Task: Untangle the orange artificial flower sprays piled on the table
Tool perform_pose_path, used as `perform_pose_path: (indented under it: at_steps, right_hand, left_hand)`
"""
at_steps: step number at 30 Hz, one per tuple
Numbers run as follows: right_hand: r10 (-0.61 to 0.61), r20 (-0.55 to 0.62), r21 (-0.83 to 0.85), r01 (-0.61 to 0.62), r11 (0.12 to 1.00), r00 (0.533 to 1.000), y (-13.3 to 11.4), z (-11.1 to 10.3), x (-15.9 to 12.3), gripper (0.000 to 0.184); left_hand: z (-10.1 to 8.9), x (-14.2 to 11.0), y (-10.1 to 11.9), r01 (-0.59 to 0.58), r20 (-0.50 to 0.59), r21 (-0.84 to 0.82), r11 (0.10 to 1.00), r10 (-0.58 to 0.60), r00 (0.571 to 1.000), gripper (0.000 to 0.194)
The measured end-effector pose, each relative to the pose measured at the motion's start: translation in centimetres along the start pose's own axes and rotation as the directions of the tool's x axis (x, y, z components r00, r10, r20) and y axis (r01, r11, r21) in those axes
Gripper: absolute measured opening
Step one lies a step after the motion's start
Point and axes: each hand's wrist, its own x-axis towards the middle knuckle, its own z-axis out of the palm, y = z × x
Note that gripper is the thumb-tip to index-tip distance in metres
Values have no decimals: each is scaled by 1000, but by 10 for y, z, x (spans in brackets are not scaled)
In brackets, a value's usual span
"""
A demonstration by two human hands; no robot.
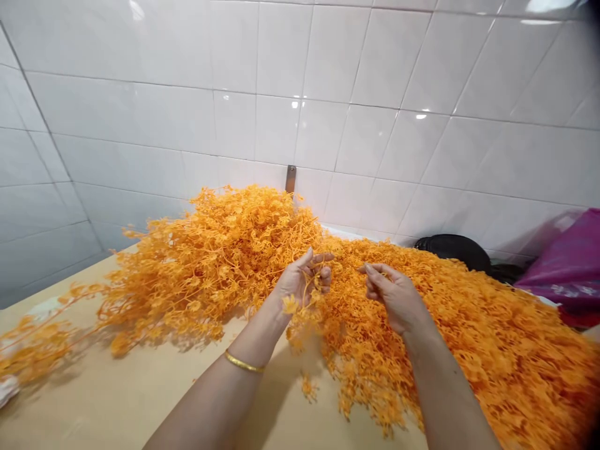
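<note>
My left hand, with a gold bangle on its wrist, is closed round an orange plastic flower sprig. Part of the sprig hangs below the fingers, above the table. To its right, my right hand has thumb and forefinger pinched together, apart from the left hand. Whatever may be between those fingertips is too small to make out. Behind my left hand rises a pile of long, branching orange stems. Beneath and beyond my right hand spreads a heap of loose orange flower pieces.
The tan tabletop meets a white tiled wall. A metal bracket stands against the wall behind the pile. At the back right are a black rounded item and a purple bag. One small flower piece lies near the front.
</note>
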Motion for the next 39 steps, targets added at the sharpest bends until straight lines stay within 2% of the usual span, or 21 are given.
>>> perform_pose_path:
  at_steps: [2,7,10,12,15,18,27,32,34,36,39]
  right_hand:
    - [27,38,-10,-27,1000,999,-1,1,-1,35]
    - [40,295,-87,-15,996,955,-8,14,-13,30]
    - [24,264,-196,29,980,964,-8,23,-17,28]
    - [-44,221,-255,101,962,974,-7,28,-17,28]
    - [-170,228,-283,233,930,959,-2,33,-16,28]
    - [-242,227,-316,306,898,943,3,35,-15,26]
    - [-250,337,-340,364,867,908,4,36,-16,20]
    - [-235,343,-302,344,889,909,5,35,-18,27]
    - [-213,412,-267,341,901,886,3,34,-19,30]
    - [-172,509,-243,332,911,844,2,31,-19,32]
    - [-103,618,-164,256,953,779,2,25,-17,34]
  left_hand:
    - [0,2,1,-31,-25,-35,999,30,999,35]
    - [1,3,1,-82,-49,-31,996,81,996,34]
    - [5,2,-1,-104,-85,22,994,106,991,33]
    - [8,1,-3,-104,-124,46,993,109,986,31]
    - [14,0,-6,-120,-172,52,991,128,977,22]
    - [19,-1,-8,-141,-197,58,988,150,969,18]
    - [16,4,-12,-121,-241,59,991,132,962,9]
    - [13,7,-15,-87,-287,-102,991,55,956,16]
    - [12,8,-18,-74,-288,-152,986,28,957,18]
    - [10,8,-21,-51,-271,-175,983,1,962,19]
    - [11,8,-25,-31,-243,-221,975,-24,970,20]
